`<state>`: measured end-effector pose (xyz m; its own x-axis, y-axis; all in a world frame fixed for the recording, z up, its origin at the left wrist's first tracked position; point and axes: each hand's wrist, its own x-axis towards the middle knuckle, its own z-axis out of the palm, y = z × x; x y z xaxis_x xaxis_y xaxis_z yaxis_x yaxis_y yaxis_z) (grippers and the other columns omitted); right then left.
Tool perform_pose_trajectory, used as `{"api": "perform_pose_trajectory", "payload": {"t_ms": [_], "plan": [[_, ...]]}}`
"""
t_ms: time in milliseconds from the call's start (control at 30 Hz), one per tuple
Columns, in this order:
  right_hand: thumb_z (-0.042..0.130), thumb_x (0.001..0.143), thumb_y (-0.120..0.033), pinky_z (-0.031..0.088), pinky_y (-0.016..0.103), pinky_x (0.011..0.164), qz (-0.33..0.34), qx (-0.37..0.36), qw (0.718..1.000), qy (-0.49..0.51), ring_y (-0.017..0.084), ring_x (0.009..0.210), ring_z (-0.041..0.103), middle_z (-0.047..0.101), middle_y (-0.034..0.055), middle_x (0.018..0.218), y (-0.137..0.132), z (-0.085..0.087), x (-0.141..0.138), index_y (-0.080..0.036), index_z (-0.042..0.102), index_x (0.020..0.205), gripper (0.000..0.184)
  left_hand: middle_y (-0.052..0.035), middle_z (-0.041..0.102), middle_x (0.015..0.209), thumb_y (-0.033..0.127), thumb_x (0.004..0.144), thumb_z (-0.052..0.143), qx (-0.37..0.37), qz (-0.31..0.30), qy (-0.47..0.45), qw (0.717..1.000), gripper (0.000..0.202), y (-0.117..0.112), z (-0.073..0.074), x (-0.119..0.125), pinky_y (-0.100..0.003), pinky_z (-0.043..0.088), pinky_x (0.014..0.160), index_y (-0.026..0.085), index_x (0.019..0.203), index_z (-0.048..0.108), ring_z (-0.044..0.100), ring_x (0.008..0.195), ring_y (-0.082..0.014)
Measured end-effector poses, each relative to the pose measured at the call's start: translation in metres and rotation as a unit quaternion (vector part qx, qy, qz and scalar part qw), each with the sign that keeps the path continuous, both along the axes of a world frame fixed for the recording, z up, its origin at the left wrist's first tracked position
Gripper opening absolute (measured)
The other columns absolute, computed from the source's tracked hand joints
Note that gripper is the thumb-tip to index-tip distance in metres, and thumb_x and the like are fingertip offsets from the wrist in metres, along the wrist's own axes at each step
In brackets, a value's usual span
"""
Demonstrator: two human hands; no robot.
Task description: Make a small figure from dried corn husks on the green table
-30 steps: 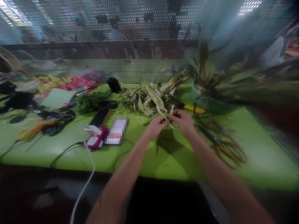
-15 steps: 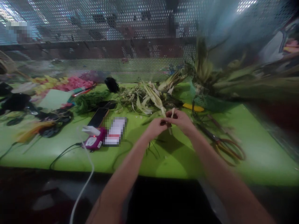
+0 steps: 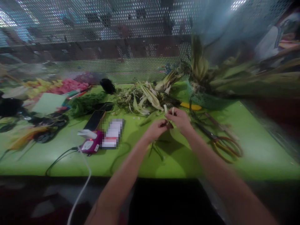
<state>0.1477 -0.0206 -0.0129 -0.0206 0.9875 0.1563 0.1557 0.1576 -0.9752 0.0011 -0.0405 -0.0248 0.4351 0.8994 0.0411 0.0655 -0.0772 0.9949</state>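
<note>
My left hand [image 3: 156,130] and my right hand [image 3: 180,119] meet above the green table [image 3: 140,156], both pinched on a pale leaf strip [image 3: 169,112] whose tips stick up between the fingers. Thin green stems [image 3: 157,150] hang or lie under my left hand. Just behind my hands is a pile of pale and green leaves [image 3: 145,97].
Scissors with orange handles [image 3: 223,145] lie to the right, a yellow tool [image 3: 191,107] behind them. On the left are a black phone [image 3: 95,118], a pink device [image 3: 90,144] with a white cable, green sprigs [image 3: 84,103] and coloured material [image 3: 56,86]. A perforated metal screen [image 3: 117,47] stands behind.
Both hands stayed together on the leaf strip, shifting slightly up and left in view. Green stems now show beneath my left hand. The view drifted a little.
</note>
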Motion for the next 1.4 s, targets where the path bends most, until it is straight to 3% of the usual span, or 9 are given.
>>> {"api": "perform_pose_trajectory", "payload": {"t_ms": [167, 267, 333, 433, 700, 1000, 1133, 1300, 1400], "plan": [[0.063, 0.075, -0.055, 0.045, 0.028, 0.068, 0.047, -0.02, 0.998, 0.041, 0.015, 0.074, 0.057, 0.063, 0.0027, 0.083, 0.002, 0.002, 0.003, -0.021, 0.058, 0.093, 0.039, 0.0019, 0.055, 0.063, 0.04, 0.073, 0.072, -0.084, 0.13, -0.114, 0.981, 0.025, 0.008, -0.007, -0.007, -0.022, 0.036, 0.056, 0.015, 0.077, 0.066, 0.045, 0.056, -0.0083], [0.071, 0.072, -0.046, 0.046, 0.03, 0.071, -0.005, 0.047, 0.998, -0.03, 0.017, 0.079, 0.057, 0.064, 0.0052, 0.091, -0.002, 0.002, 0.003, -0.02, 0.06, 0.095, 0.037, 0.002, 0.055, 0.064, 0.039, 0.075, 0.07, -0.128, 0.191, -0.204, 0.952, 0.025, 0.013, -0.009, -0.011, -0.022, 0.038, 0.052, 0.016, 0.084, 0.067, 0.046, 0.053, -0.0075], [0.071, 0.075, -0.039, 0.045, 0.032, 0.075, -0.052, 0.134, 0.984, -0.102, 0.019, 0.083, 0.056, 0.063, 0.0056, 0.094, -0.006, 0.003, 0.003, -0.02, 0.063, 0.094, 0.028, 0.0001, 0.061, 0.07, 0.037, 0.075, 0.071, -0.16, 0.199, -0.245, 0.935, 0.025, 0.015, -0.008, -0.012, -0.023, 0.044, 0.056, 0.017, 0.089, 0.067, 0.052, 0.057, -0.0088], [0.067, 0.081, -0.033, 0.043, 0.034, 0.078, -0.054, 0.223, 0.952, -0.204, 0.021, 0.089, 0.054, 0.06, 0.0059, 0.091, -0.012, 0.004, 0.0, -0.02, 0.067, 0.083, 0.013, -0.002, 0.066, 0.077, 0.035, 0.072, 0.073, -0.184, 0.202, -0.277, 0.921, 0.025, 0.015, -0.004, -0.012, -0.027, 0.05, 0.065, 0.017, 0.087, 0.067, 0.061, 0.065, -0.0116], [0.061, 0.084, -0.024, 0.034, 0.033, 0.067, -0.025, 0.223, 0.896, -0.382, 0.022, 0.08, 0.05, 0.059, 0.0061, 0.08, -0.015, -0.01, -0.013, -0.02, 0.064, 0.072, 0.013, -0.005, 0.072, 0.079, 0.035, 0.067, 0.077, -0.167, 0.239, -0.267, 0.919, 0.028, 0.011, -0.001, -0.004, -0.029, 0.049, 0.077, 0.015, 0.085, 0.071, 0.065, 0.075, -0.0141], [0.054, 0.086, -0.021, 0.027, 0.029, 0.061, 0.086, 0.218, 0.914, -0.33, 0.016, 0.066, 0.044, 0.047, 0.0008, 0.065, -0.02, -0.009, -0.023, -0.02, 0.043, 0.057, 0.031, -0.0019, 0.068, 0.071, 0.036, 0.07, 0.073, -0.111, 0.296, -0.238, 0.919, 0.025, 0.016, -0.013, -0.004, -0.025, 0.046, 0.073, 0.013, 0.079, 0.07, 0.06, 0.07, -0.0112], [0.055, 0.086, -0.026, 0.026, 0.028, 0.059, 0.111, 0.201, 0.924, -0.307, 0.014, 0.064, 0.044, 0.047, -0.0006, 0.064, -0.023, -0.007, -0.021, -0.02, 0.043, 0.057, 0.032, -0.0008, 0.065, 0.068, 0.037, 0.072, 0.072, -0.093, 0.283, -0.216, 0.93, 0.025, 0.019, -0.013, -0.009, -0.023, 0.044, 0.069, 0.013, 0.076, 0.068, 0.056, 0.064, -0.009], [0.052, 0.088, -0.051, 0.025, 0.027, 0.055, -0.01, 0.072, 0.967, -0.244, 0.014, 0.059, 0.043, 0.053, -0.0015, 0.065, -0.012, -0.003, -0.004, -0.021, 0.056, 0.071, 0.035, -0.0011, 0.063, 0.069, 0.039, 0.072, 0.072, -0.098, 0.251, -0.177, 0.947, 0.027, 0.018, -0.007, -0.014, -0.023, 0.041, 0.065, 0.013, 0.08, 0.067, 0.054, 0.063, -0.0093], [0.056, 0.084, -0.054, 0.028, 0.026, 0.055, -0.033, 0.032, 0.986, -0.163, 0.013, 0.059, 0.043, 0.052, -0.0022, 0.063, -0.003, -0.003, 0.004, -0.02, 0.057, 0.072, 0.035, 0.001, 0.056, 0.064, 0.035, 0.073, 0.071, -0.088, 0.216, -0.155, 0.96, 0.022, 0.015, -0.004, -0.013, -0.023, 0.039, 0.063, 0.014, 0.076, 0.066, 0.049, 0.061, -0.0088]]}}
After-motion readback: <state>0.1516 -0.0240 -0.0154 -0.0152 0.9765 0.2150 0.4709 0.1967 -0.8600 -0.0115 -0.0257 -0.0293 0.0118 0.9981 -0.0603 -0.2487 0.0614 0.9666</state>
